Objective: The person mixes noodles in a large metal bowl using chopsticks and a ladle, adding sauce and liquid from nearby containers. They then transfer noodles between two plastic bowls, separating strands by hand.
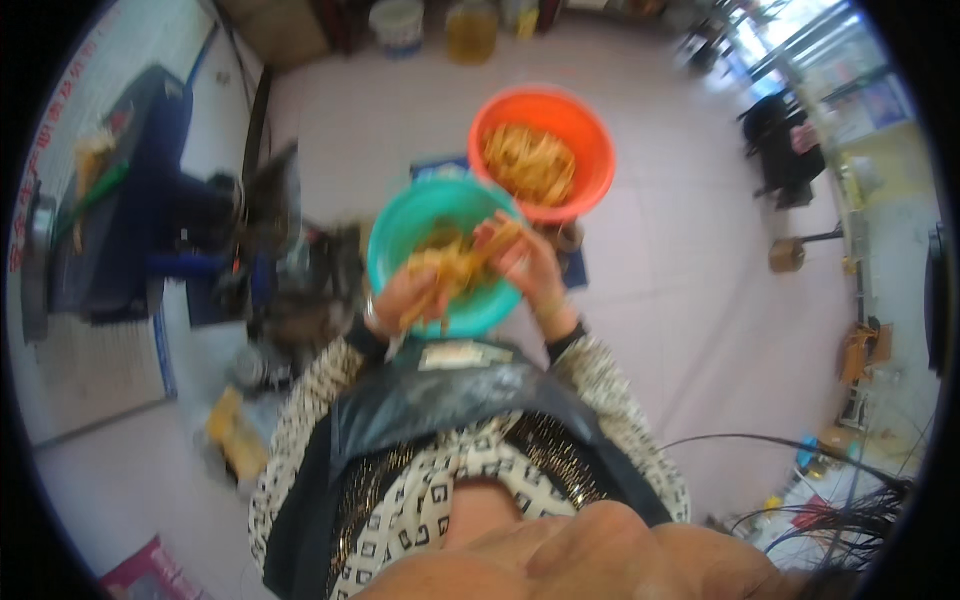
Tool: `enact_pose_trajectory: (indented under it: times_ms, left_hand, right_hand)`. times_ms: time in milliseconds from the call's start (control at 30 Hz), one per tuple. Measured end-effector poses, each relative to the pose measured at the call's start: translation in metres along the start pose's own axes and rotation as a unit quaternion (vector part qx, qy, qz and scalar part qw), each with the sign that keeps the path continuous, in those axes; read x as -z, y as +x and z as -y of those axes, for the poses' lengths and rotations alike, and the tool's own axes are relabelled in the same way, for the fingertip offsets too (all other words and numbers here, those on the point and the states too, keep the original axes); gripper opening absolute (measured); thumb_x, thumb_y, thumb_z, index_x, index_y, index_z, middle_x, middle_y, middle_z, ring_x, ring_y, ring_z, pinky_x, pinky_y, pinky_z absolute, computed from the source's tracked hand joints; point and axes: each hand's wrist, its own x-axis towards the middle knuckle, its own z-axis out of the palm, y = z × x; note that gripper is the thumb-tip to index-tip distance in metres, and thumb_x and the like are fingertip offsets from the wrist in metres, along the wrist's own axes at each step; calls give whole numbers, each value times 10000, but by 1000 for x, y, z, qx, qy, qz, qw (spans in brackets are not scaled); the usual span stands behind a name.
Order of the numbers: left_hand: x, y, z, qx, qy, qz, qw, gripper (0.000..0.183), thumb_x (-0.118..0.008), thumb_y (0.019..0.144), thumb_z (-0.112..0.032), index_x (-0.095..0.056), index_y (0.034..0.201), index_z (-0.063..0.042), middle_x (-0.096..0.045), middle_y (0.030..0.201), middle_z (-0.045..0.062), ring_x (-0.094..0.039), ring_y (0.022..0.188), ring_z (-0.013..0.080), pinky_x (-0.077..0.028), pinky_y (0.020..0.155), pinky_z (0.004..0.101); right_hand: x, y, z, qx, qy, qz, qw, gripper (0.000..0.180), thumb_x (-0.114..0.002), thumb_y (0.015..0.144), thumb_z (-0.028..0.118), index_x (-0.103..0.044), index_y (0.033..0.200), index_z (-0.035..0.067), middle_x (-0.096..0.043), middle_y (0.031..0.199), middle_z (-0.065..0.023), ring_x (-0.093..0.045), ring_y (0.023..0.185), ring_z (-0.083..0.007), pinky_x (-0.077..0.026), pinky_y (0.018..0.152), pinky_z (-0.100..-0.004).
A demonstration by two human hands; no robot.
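A green plastic basin [390, 217] stands before me with yellowish strips [450, 259] in it; they look like dried food, but blur leaves the exact kind unclear. Over the basin's near left side, my left hand [409, 294] grips a bunch of these strips. My right hand [529, 259] is above the right rim, its fingers around one end of a strip that stretches across from the bunch. Beyond it, an orange plastic basin [592, 150] holds a heap of similar strips [532, 165].
A dark machine [300, 262] with a blue hopper [142, 142] stands close on my left. At the far wall are a white bucket [397, 26] and a container of amber liquid [471, 34]. A black chair [784, 146] is to the right. Pale tiled floor [675, 247] surrounds the basins.
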Motion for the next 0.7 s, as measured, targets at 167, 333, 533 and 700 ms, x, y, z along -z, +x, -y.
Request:
enact_pose_trajectory:
  times_ms: [167,333,533,700]
  left_hand:
    - [4,6,15,-67,-119,56,989,305,-532,937,-265,-527,1089,-1,-616,803,107,-574,608,156,-446,519,243]
    - [-5,-2,8,-94,-160,-29,982,264,-493,949,-266,-549,1023,-19,-553,677,73,-495,552,142,-399,518,280]
    - [-5,-4,13,10,133,28,991,393,-498,933,-374,-563,1056,-6,-602,844,86,-574,664,158,-460,566,270]
    - [11,9,34,59,-203,61,975,671,-442,890,-585,-410,1332,-82,-587,1104,133,-601,886,235,-499,748,320]
  right_hand:
    - [-10,10,-18,-90,26,-39,995,399,-530,926,270,-456,1252,54,-539,1207,-156,-505,1150,-314,-384,1021,-479]
    - [-43,5,-33,-54,63,-53,995,371,-553,914,273,-509,1163,2,-560,1156,-173,-543,1093,-325,-391,1023,-478]
    - [-74,7,-36,-49,-54,-19,997,222,-484,959,183,-536,1094,15,-619,998,-123,-613,951,-266,-495,875,-399]
    - [-102,3,-42,-144,-51,51,987,247,-478,967,221,-547,1077,12,-622,940,-111,-634,836,-217,-530,771,-367]
